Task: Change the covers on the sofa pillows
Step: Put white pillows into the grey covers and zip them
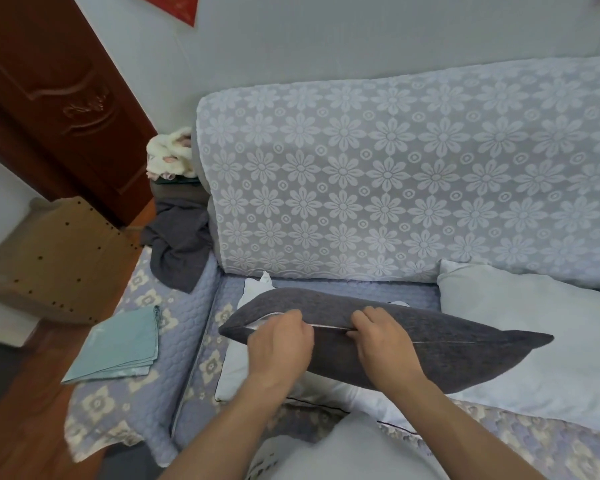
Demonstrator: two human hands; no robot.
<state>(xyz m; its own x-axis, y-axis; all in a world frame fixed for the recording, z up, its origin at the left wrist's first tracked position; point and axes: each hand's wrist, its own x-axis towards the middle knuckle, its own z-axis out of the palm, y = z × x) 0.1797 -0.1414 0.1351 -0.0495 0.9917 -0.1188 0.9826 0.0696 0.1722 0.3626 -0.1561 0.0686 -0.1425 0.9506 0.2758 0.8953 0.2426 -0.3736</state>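
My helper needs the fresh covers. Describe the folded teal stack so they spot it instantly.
Start at the sofa and go to its left armrest. The folded teal covers lie flat there, shinier and paler than the crumpled grey cloth behind.

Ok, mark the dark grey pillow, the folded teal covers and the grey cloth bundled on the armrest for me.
dark grey pillow [465, 355]: head view, on its right front face.
folded teal covers [118, 348]: head view, middle of the top fold.
grey cloth [182, 244]: head view, centre of the crumpled heap.
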